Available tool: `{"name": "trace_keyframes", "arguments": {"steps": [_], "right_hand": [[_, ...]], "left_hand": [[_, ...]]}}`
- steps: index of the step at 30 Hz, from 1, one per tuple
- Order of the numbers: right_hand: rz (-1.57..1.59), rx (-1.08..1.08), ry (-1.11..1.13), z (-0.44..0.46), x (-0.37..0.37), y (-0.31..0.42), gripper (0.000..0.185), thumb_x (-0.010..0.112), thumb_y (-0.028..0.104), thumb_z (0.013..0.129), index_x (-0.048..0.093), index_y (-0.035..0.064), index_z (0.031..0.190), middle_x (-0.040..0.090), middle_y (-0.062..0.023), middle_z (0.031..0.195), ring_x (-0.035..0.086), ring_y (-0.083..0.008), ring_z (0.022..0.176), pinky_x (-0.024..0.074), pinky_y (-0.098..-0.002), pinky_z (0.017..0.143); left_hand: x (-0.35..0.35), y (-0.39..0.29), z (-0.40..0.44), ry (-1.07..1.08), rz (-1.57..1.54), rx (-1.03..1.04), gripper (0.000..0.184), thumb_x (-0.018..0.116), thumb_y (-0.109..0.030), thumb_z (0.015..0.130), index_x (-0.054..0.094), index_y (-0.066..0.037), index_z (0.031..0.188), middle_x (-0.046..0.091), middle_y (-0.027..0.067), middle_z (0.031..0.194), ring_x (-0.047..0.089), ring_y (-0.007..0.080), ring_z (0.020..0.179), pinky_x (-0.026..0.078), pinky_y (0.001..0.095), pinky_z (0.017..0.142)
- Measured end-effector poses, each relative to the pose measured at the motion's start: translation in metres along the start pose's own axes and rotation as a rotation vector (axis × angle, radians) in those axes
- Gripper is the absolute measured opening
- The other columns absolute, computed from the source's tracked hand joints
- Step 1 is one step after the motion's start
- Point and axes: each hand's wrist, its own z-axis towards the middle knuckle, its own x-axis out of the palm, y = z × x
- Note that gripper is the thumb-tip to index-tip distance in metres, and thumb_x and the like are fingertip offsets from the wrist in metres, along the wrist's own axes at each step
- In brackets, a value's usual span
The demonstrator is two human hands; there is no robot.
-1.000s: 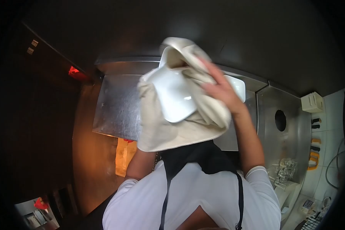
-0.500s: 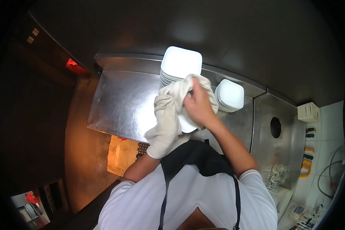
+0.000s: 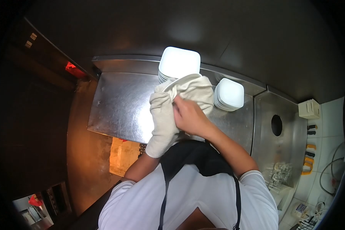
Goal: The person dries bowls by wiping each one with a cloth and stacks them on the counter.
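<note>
My left hand is covered to the wrist by a thick off-white fabric glove or wrap. It grips a white plate, tilted up in front of my chest, with only part of its rim showing. Against the plate my right hand, bare, presses a bunched off-white cloth, its fingers closed on the fabric. Just behind stands a tall stack of white rounded-square plates. A shorter stack of smaller white dishes stands to the right of the cloth.
Beneath my hands runs a stainless steel counter with a raised back edge. To the right, a steel section has a dark round hole and a group of glasses. Knives hang on the tiled wall beside a white box.
The plate has tipped up, so its rim now shows above the cloth. My right hand has moved down and left with the cloth, close against my left hand.
</note>
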Motion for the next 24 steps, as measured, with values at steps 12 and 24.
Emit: {"name": "trace_keyframes", "arguments": {"steps": [12, 24], "right_hand": [[0.709, 0.254, -0.646, -0.055, -0.062, -0.001, 0.013, 0.056, 0.007, 0.099, 0.06, 0.0008, 0.11, 0.069, -0.0137, 0.093, 0.062, -0.0097, 0.083, 0.0509, -0.0273, 0.073], [0.427, -0.277, -0.338, -0.012, -0.043, 0.03, 0.055, 0.035, 0.032, 0.107, 0.055, -0.0041, 0.143, 0.055, -0.0283, 0.147, 0.051, -0.0441, 0.138, 0.0343, -0.048, 0.119]], "left_hand": [[-0.048, 0.015, 0.038, 0.135, 0.624, 0.087, 0.026, 0.068, -0.019, 0.091, 0.071, -0.003, 0.112, 0.068, 0.0084, 0.106, 0.062, 0.019, 0.106, 0.05, 0.0337, 0.095], [0.012, -0.075, 0.001, 0.505, -0.496, -0.252, 0.043, 0.055, -0.028, 0.105, 0.055, -0.005, 0.141, 0.063, 0.009, 0.133, 0.062, 0.0214, 0.124, 0.051, 0.0349, 0.104]]}}
